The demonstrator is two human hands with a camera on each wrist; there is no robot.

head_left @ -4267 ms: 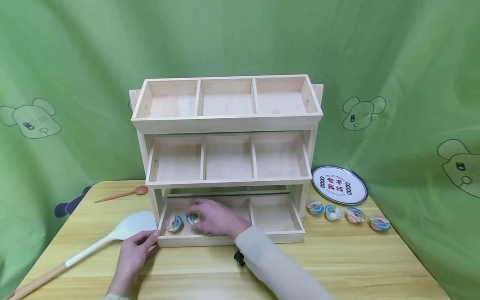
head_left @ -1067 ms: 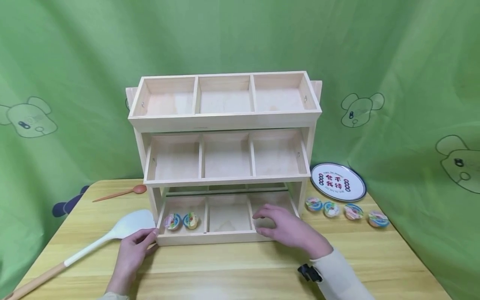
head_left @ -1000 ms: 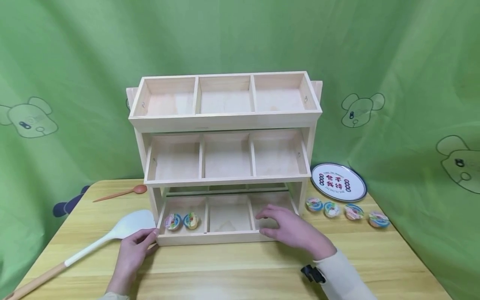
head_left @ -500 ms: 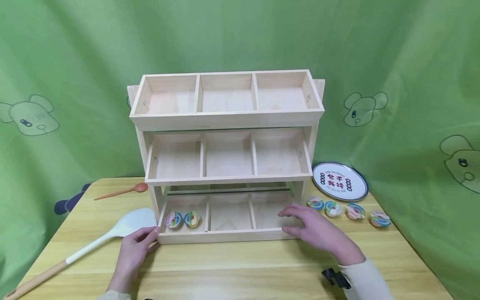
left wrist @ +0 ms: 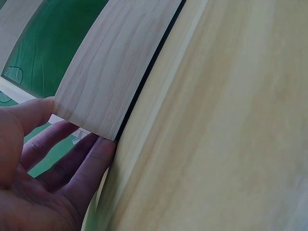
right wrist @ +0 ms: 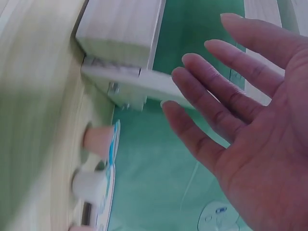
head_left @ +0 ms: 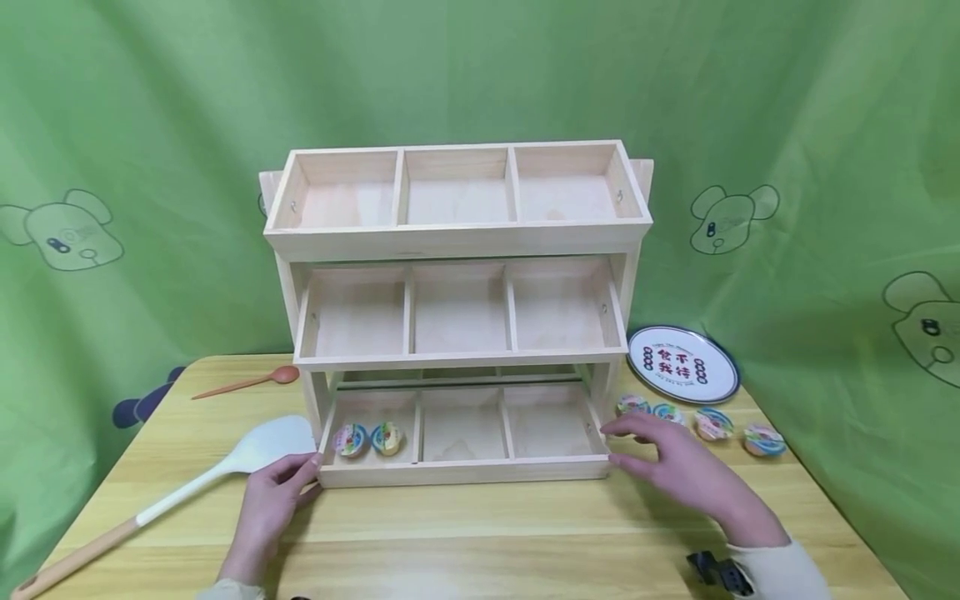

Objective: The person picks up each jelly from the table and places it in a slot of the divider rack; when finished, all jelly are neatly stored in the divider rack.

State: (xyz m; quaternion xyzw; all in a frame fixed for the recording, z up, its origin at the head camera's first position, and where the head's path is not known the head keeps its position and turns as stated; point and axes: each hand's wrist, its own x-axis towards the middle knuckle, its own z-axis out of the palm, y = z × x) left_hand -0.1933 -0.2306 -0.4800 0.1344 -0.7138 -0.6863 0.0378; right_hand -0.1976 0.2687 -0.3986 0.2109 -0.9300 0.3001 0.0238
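Note:
A three-tier wooden rack (head_left: 457,243) stands mid-table, each tier a tray with three compartments. My left hand (head_left: 268,507) holds the left front corner of the bottom tray (head_left: 465,473); in the left wrist view, the thumb lies at its top corner and the fingertips at its end face. Two jelly cups sit side by side in that tray's left compartment: a pink-topped cup (head_left: 350,439) and a yellowish cup (head_left: 387,437). My right hand (head_left: 693,475) hovers by the tray's right end, fingers spread and holding nothing, as the right wrist view shows.
Several jelly cups (head_left: 712,423) line the table's right side, before a round plate (head_left: 684,367) with red characters. On the left lie a white spatula (head_left: 262,446) with a wooden handle and a small reddish-brown spoon (head_left: 283,374). A green curtain (head_left: 465,75) hangs behind.
My right hand has let go of the yellowish jelly cup in the left compartment and moved right, across the tray to beyond its right end. My left hand has stayed at the corner.

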